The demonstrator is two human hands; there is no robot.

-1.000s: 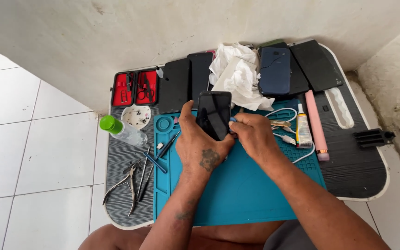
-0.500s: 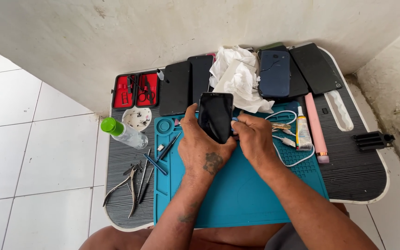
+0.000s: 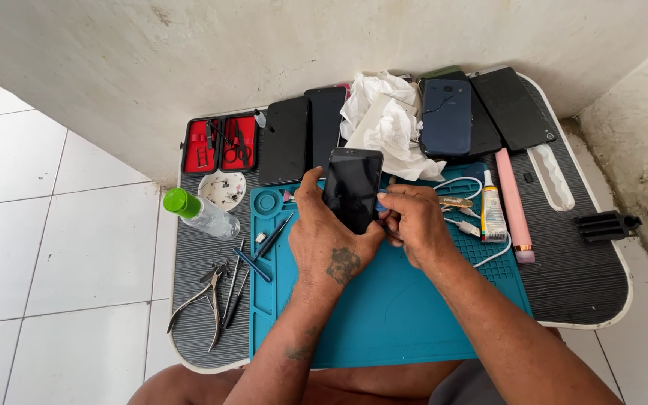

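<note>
I hold a black phone (image 3: pixel 352 189) up in my left hand (image 3: pixel 333 244). My fingers curl around its left side and back, and my thumb sits low by its bottom edge. The phone stands almost upright, leaning a bit, over the top part of the blue mat (image 3: pixel 384 315). Its long side runs up and down, away from me, and the dark glass faces me.

My right hand (image 3: pixel 412 225) is just beside the phone, on its right. Its fingers are pinched close together right at the phone's lower right edge. There is a little blue thing at my fingertips, but I cannot tell what it is, or if I really grip it. So the phone lies to the left of my right hand, touching or nearly touching it.

The mat lies on a small dark desk (image 3: pixel 586 277). Past the phone are more phones lying flat (image 3: pixel 298 139), a crumpled white tissue (image 3: pixel 384 120) and a red tool case (image 3: pixel 219 144). On my left are a clear bottle with a green cap (image 3: pixel 198 213) and some pliers (image 3: pixel 204 304). On my right are a small glue tube (image 3: pixel 492 214) and a pink stick (image 3: pixel 514 206).
</note>
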